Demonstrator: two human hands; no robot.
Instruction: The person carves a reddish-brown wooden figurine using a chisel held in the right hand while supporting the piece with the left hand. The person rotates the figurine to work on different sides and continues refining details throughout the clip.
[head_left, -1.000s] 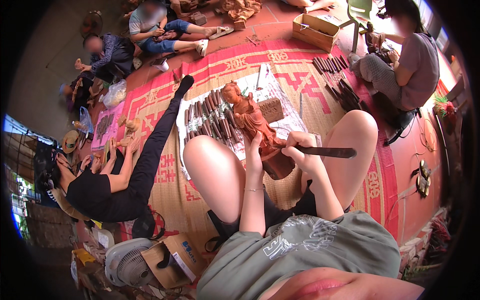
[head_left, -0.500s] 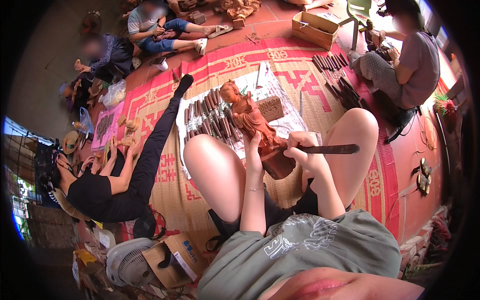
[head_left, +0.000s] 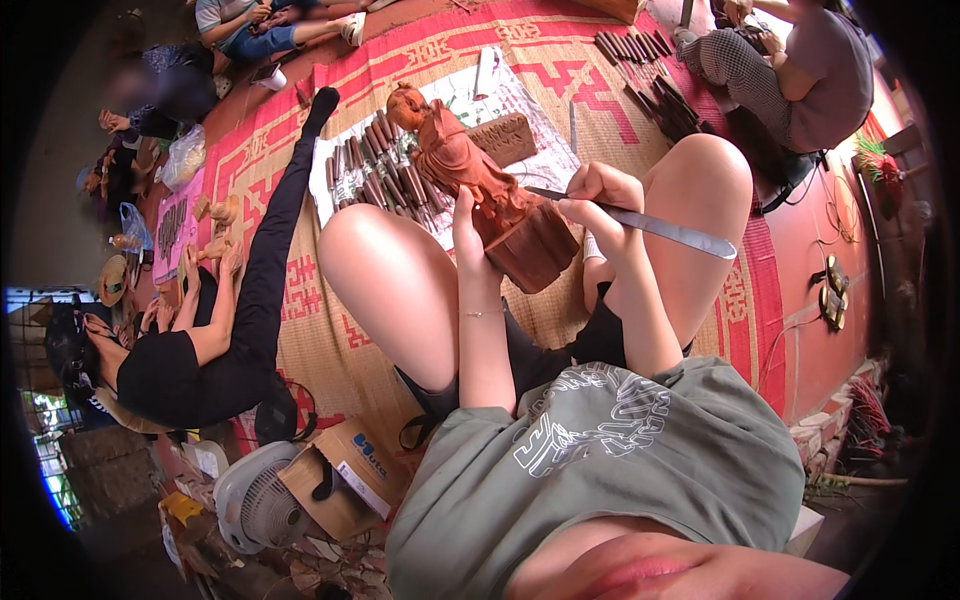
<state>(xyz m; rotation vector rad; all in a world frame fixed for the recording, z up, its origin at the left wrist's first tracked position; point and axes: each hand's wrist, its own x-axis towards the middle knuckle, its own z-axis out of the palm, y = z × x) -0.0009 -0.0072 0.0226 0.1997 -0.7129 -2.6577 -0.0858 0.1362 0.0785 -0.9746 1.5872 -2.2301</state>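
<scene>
A reddish-brown carved wooden figurine (head_left: 452, 155) in flowing robes stands tilted between my raised knees on a thick wooden base. My left hand (head_left: 470, 235) is closed on the base's left side, thumb up along the wood; its other fingers are mostly hidden behind it. In my right hand (head_left: 608, 200) is a long flat metal file (head_left: 685, 236) with a rounded end sticking out to the right. The file's other, narrow end reaches the figurine's lower robe, just above the base; whether it touches is hard to tell.
Beyond my knees, several dark-handled carving tools (head_left: 375, 165) and a brown block (head_left: 503, 138) lie on a white cloth (head_left: 340, 125). More tools (head_left: 672, 105) lie at far right near a seated person. Another person (head_left: 195, 375) sits at left. A fan (head_left: 262, 500) and cardboard box (head_left: 345, 460) stand near left.
My view has shifted, and the figurine appears higher and further left, leaning more. The file has turned its flat, shiny face up, and its outer end slants lower. Both hands keep their holds.
</scene>
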